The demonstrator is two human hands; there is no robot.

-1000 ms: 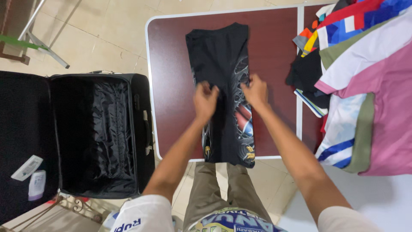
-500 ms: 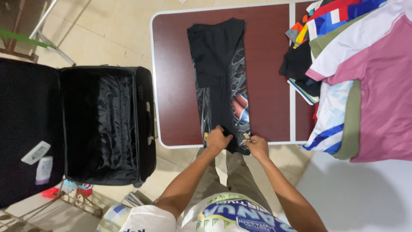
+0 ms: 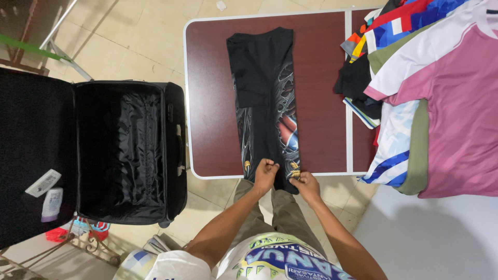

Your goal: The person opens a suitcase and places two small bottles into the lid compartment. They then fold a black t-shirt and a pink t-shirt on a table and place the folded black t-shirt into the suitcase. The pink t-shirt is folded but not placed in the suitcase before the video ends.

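A black printed t-shirt, folded into a long strip, lies lengthwise on the dark red table. Its near end hangs just over the table's front edge. My left hand pinches the left corner of that near end. My right hand grips the right corner beside it. Both hands sit at the table's front edge, a few centimetres apart.
An open black suitcase stands on the floor left of the table, with a small white bottle and a white packet in its lid. A pile of coloured shirts covers the table's right side.
My hands slid from the shirt's middle down to its near end and closed on the two corners. In the last half second they barely moved.
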